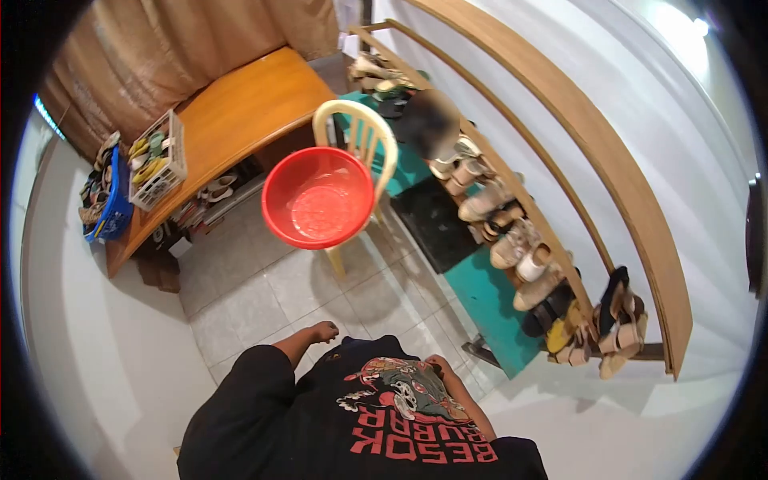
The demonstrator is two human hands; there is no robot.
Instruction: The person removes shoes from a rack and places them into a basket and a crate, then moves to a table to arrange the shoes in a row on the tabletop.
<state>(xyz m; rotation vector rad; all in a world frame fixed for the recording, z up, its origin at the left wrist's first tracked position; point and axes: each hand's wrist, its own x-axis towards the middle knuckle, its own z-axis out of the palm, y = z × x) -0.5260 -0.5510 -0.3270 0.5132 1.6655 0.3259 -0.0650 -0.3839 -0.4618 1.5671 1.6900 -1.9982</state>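
My left hand point(323, 331) hangs beside my black shirt, its fingers loosely curled and nothing visible in them. Close against the shirt's other side is my right hand point(438, 364); its fingers are small and mostly hidden, so their grip cannot be made out. Both hands are apart from the red plastic basin point(276, 200), which rests on a cream plastic chair point(389, 152) ahead of me. The basin's inside looks shiny and wet, perhaps with some clear water in the bottom.
A shoe rack point(552, 180) with several pairs of shoes runs along the right wall over a green board point(488, 304). At the left, a wooden table point(248, 88) bears a white crate point(172, 164) and a blue basket point(118, 216) of shoes. Tiled floor point(240, 296) lies between.
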